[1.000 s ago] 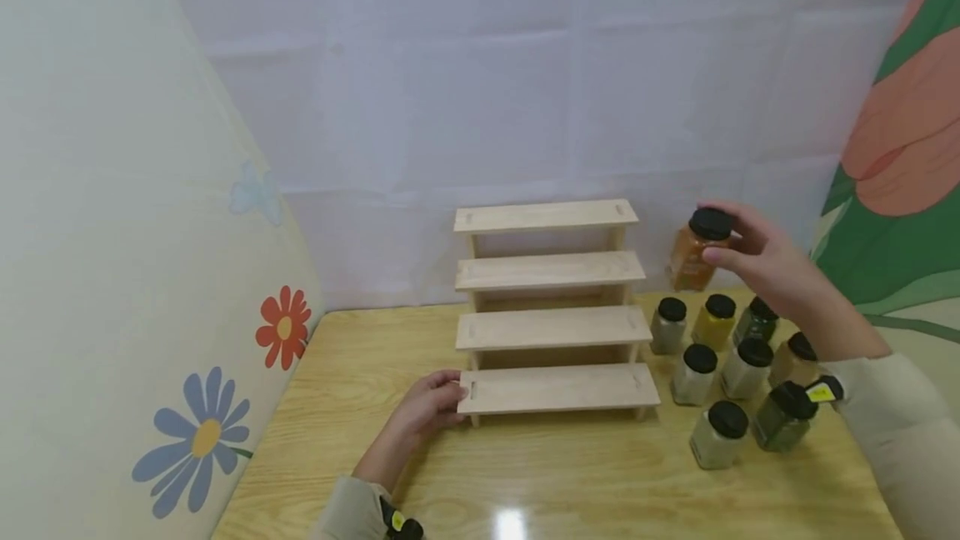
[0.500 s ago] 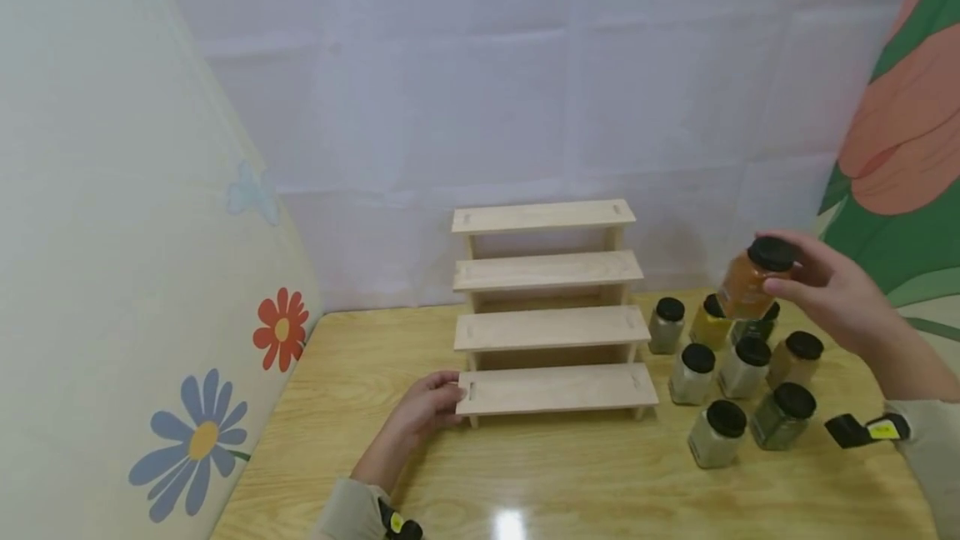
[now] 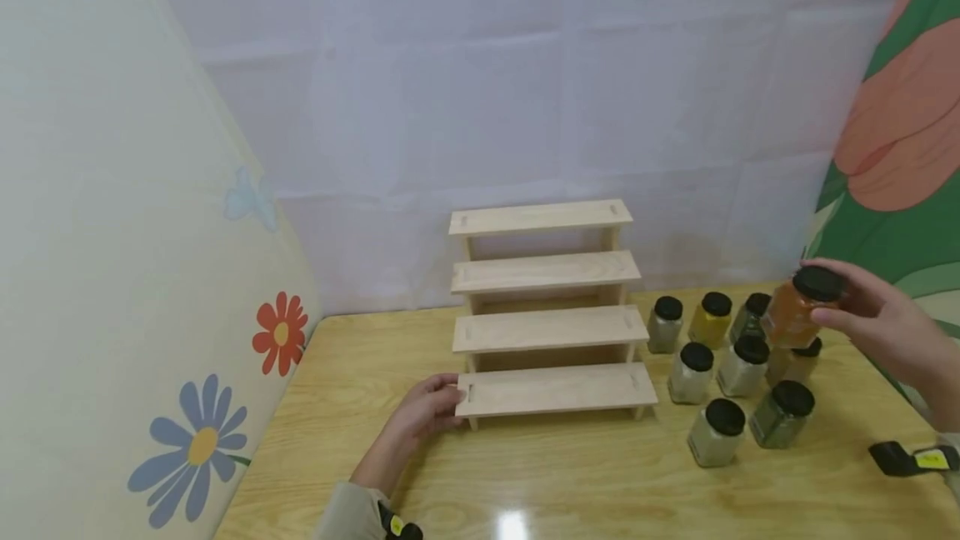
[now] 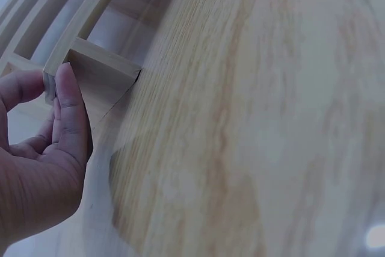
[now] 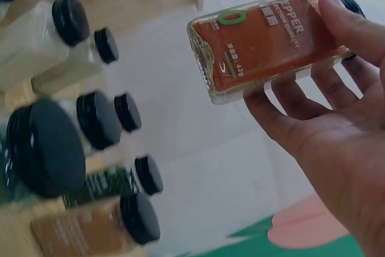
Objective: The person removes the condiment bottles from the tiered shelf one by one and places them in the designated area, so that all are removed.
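Note:
A four-tier wooden step rack [image 3: 555, 390] stands on the table with its tiers bare. My left hand [image 3: 422, 415] pinches the left end of its lowest board; in the left wrist view thumb and fingers [image 4: 71, 109] close on the board's edge. My right hand [image 3: 888, 319] holds a spice jar of orange-red powder [image 3: 798, 311] with a black lid, raised above the back right of the jar group. "PEPPER" is legible on this jar's label [image 5: 264, 40] in the right wrist view. The held jar partly hides a tan-powder jar [image 3: 795, 363] behind it.
Several black-lidded jars stand right of the rack, among them a yellow jar [image 3: 710, 321], a pale jar [image 3: 716, 436] at the front and a dark green jar [image 3: 782, 417]. A white cloth [image 3: 420, 107] hangs behind the wooden table [image 3: 585, 482]; flowered cloths hang at both sides.
My right hand has carried the orange-red jar rightward and down, from beside the rack's upper tiers to over the right-hand jars. The left hand keeps its place on the rack.

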The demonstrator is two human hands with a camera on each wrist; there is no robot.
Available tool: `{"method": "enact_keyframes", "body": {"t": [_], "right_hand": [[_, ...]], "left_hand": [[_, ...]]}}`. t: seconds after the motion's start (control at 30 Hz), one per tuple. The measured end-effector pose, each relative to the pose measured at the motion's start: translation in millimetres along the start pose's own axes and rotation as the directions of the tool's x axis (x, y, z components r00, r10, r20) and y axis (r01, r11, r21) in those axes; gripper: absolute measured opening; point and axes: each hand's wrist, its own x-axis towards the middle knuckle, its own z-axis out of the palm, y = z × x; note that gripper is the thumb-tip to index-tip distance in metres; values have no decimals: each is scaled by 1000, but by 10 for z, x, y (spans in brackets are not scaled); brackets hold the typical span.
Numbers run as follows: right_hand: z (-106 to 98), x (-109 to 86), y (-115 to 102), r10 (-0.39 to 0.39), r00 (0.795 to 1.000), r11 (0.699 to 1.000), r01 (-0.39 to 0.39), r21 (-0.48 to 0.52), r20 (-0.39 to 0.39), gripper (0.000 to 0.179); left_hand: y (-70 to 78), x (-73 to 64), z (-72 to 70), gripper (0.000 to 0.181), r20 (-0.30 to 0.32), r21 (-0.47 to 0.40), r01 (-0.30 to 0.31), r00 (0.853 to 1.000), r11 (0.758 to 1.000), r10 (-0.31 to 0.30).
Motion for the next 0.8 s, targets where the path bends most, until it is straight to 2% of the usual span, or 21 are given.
{"method": "enact_keyframes", "body": {"t": [0.03, 0.27, 0.33, 0.57, 0.63, 0.73, 0.8], "right_hand": [[-23, -19, 27, -8, 1000, 999, 8, 32, 5, 67], [-160, -165, 200, -23, 999, 1000, 22, 14, 24, 67], [-200, -212, 263, -25, 999, 999, 23, 42, 33, 68], [-264, -372, 419, -54, 999, 996, 54, -75, 3, 72], [-275, -404, 466, -73, 997, 994, 73, -77, 7, 74], [-289, -433, 553, -139, 990, 986, 135, 103, 36, 72], [-298, -441, 611, -203, 978, 949, 185, 257, 46, 68]], "left_hand": [[-3, 1, 4, 52, -3, -3, 0, 1000, 1000, 0], [-7, -15, 15, 52, -3, -11, -14, 1000, 1000, 14], [2, -22, 15, 52, 0, -13, -6, 1000, 1000, 6], [11, -29, 5, 52, 16, -20, 2, 1000, 1000, -2], [12, -28, 6, 52, 15, -27, 4, 1000, 1000, -3], [13, -23, 9, 51, 13, -31, 4, 1000, 1000, -3], [12, -17, 8, 51, 13, -30, 3, 1000, 1000, -2]]}}
